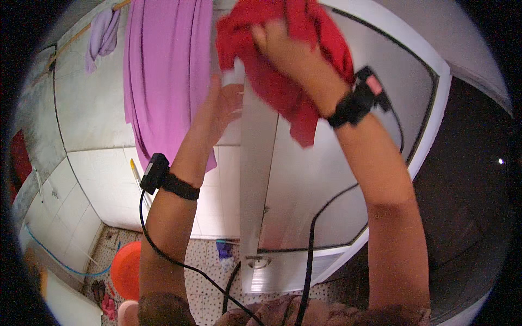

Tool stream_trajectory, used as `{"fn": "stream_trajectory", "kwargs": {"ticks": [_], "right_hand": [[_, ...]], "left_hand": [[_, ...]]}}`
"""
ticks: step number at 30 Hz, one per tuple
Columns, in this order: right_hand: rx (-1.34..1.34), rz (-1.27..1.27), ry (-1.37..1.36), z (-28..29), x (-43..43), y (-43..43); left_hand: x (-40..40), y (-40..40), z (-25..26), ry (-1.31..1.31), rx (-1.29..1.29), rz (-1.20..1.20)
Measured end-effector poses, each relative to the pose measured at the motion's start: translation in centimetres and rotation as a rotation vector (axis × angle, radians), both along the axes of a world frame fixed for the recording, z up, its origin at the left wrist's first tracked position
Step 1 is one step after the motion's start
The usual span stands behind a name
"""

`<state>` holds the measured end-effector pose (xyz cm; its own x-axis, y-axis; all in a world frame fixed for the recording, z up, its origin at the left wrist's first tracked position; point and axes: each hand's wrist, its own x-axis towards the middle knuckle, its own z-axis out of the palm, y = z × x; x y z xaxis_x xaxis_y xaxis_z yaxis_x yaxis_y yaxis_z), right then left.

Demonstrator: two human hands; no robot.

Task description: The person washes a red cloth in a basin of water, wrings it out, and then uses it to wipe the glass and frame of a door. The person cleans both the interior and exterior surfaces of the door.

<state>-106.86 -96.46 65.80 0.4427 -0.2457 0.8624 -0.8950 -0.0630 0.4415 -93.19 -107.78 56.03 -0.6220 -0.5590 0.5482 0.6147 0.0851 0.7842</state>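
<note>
At the top centre my right hand (277,45) is closed on a bunched red cloth (301,122), which hangs down in front of a white door with a glazed or pale panel (318,163). My left hand (228,100) is raised at the door's edge, left of the cloth; it is blurred and its fingers look spread, with nothing seen in it. Both wrists carry black straps with small devices and black cables. Behind my left hand a purple cloth (163,73) hangs down the wall.
A wooden rod (85,29) at the upper left bears a lilac cloth (104,36). On the speckled floor stand an orange-red basin (125,269) and some footwear (98,290). A blue hose (65,265) runs by the left wall. A door handle (257,261) is low at the centre.
</note>
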Motion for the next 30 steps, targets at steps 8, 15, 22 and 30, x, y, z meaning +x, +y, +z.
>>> {"fn": "stream_trajectory", "kwargs": {"ticks": [8, 15, 22, 30], "right_hand": [[0.059, -0.117, 0.017, -4.9, 0.6, -1.5], [0.401, 0.056, -0.027, -23.1, 0.9, 2.0], [0.753, 0.032, -0.088, -33.0, 0.3, 7.5], [0.352, 0.059, -0.090, -20.6, 1.2, 2.9]], "left_hand": [[-0.4, -2.2, -1.2, 0.292, 0.039, -0.420], [1.4, 0.3, -0.1, 0.067, -0.023, -0.645], [-0.3, 0.3, -0.8, -0.236, -0.273, 0.609], [0.0, 0.0, -1.0, -0.192, -0.260, 0.537]]}}
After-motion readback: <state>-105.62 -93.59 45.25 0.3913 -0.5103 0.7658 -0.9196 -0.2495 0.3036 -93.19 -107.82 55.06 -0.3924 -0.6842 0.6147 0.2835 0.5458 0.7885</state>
